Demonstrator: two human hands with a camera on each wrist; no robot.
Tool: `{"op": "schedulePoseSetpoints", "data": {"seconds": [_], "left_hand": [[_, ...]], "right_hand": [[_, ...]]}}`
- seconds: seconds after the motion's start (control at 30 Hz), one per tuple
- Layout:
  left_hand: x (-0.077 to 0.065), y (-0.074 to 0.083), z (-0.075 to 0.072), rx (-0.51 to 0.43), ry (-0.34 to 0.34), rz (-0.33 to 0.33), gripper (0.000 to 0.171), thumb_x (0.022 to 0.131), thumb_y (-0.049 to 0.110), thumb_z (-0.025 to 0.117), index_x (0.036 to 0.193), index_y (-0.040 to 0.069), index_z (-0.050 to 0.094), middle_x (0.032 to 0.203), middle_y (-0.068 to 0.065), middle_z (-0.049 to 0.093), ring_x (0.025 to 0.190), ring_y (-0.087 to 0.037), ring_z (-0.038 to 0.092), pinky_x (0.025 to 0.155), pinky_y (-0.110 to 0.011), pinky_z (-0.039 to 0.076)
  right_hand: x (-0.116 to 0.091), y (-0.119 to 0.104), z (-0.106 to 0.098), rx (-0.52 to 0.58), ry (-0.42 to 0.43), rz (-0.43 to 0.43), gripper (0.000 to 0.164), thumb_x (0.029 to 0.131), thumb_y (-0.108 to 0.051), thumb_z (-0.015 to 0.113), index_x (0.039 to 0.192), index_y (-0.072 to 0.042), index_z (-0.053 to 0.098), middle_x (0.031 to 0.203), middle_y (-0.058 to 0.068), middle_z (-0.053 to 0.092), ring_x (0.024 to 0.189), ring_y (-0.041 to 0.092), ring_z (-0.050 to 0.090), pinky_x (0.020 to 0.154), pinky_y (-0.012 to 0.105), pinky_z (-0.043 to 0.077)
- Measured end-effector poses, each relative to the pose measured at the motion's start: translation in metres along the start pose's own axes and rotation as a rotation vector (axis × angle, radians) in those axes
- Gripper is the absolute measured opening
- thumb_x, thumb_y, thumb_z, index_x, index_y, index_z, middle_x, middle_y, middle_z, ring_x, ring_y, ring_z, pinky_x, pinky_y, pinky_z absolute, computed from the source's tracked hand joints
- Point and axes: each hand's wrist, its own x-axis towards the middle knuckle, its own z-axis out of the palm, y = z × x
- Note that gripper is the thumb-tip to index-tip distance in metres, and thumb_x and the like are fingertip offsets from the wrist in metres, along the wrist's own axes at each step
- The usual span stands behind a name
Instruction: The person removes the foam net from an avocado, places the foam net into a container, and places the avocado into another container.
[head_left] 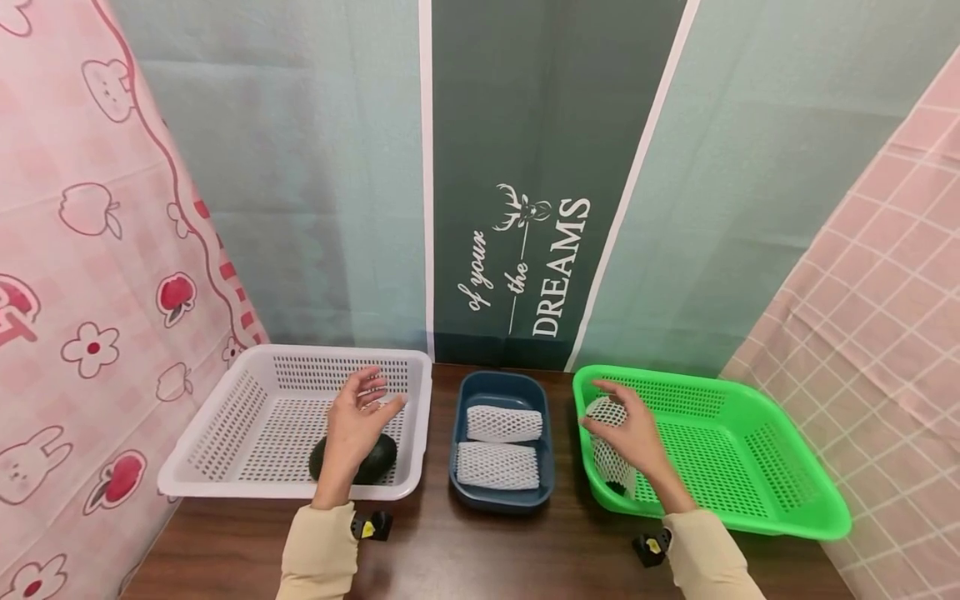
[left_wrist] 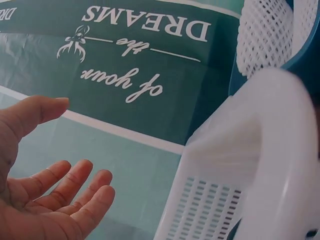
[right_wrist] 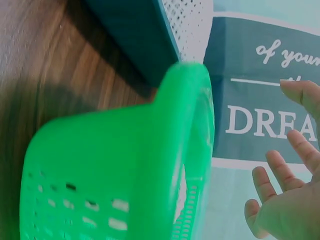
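Above the right part of the white basket (head_left: pixel 217 487) hovers my left hand (head_left: pixel 354 429), fingers loosely bent and holding nothing. Under it in the basket lies a dark green, rounded fruit or vegetable (head_left: pixel 381 458), partly covered by the hand; its kind I cannot tell. My right hand (head_left: pixel 633 433) is over the left side of the green basket (head_left: pixel 795 525), thumb and fingers apart. Behind that hand, against the basket's left wall, a white foam net sleeve (head_left: pixel 611 458) surrounds something dark at its lower end. Both wrist views show the hands with spread fingers and no object.
Between the baskets a dark blue tray (head_left: pixel 502 500) holds two white foam net sleeves, an upper one (head_left: pixel 504 423) and a lower one (head_left: pixel 498 466). All stand on a brown wooden table (head_left: pixel 465 558). A printed cloth (head_left: pixel 525 125) hangs behind, with pink patterned cloths at both sides.
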Motion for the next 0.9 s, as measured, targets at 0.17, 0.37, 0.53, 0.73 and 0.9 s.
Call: {"op": "schedulePoseSetpoints", "data": {"seconds": [0.17, 0.37, 0.53, 0.73, 0.9], "left_hand": [[-0.001, 0.0, 0.011, -0.048, 0.01, 0.002, 0.054, 0.069, 0.019, 0.077, 0.116, 0.01, 0.053, 0.104, -0.009, 0.057, 0.097, -0.025, 0.056, 0.084, -0.04, 0.043], [-0.005, 0.001, 0.028, -0.067, -0.003, 0.003, 0.052, 0.069, 0.019, 0.077, 0.115, 0.011, 0.053, 0.105, -0.012, 0.058, 0.097, -0.025, 0.056, 0.085, -0.04, 0.042], [-0.009, 0.006, 0.039, -0.086, -0.066, 0.01, 0.055, 0.07, 0.019, 0.077, 0.117, 0.006, 0.052, 0.106, -0.015, 0.056, 0.099, -0.029, 0.054, 0.086, -0.042, 0.041], [-0.023, 0.024, 0.048, -0.107, -0.136, 0.021, 0.051, 0.073, 0.009, 0.073, 0.117, -0.001, 0.05, 0.106, -0.019, 0.054, 0.101, -0.038, 0.051, 0.087, -0.049, 0.038], [-0.025, 0.007, 0.063, -0.072, -0.158, 0.043, 0.051, 0.072, 0.011, 0.074, 0.117, 0.003, 0.051, 0.105, -0.015, 0.055, 0.098, -0.033, 0.053, 0.084, -0.046, 0.041]], "right_hand": [[0.003, 0.002, -0.011, -0.012, -0.042, 0.013, 0.058, 0.074, -0.028, 0.073, 0.124, -0.014, 0.049, 0.125, 0.012, 0.044, 0.109, 0.034, 0.042, 0.083, 0.053, 0.036], [0.005, 0.007, -0.019, -0.016, -0.063, -0.002, 0.056, 0.075, -0.023, 0.072, 0.125, -0.011, 0.049, 0.125, 0.013, 0.045, 0.108, 0.034, 0.042, 0.082, 0.055, 0.035], [0.004, 0.012, -0.024, -0.027, -0.07, 0.012, 0.056, 0.076, -0.027, 0.071, 0.126, -0.013, 0.048, 0.125, 0.012, 0.044, 0.108, 0.032, 0.041, 0.08, 0.055, 0.036], [0.003, 0.018, -0.028, -0.023, -0.069, 0.005, 0.055, 0.076, -0.028, 0.071, 0.125, -0.014, 0.049, 0.125, 0.013, 0.044, 0.108, 0.033, 0.041, 0.081, 0.052, 0.035], [0.006, 0.027, -0.036, -0.034, -0.061, 0.001, 0.054, 0.076, -0.022, 0.071, 0.124, -0.01, 0.049, 0.123, 0.016, 0.046, 0.107, 0.034, 0.042, 0.082, 0.052, 0.035]]}}
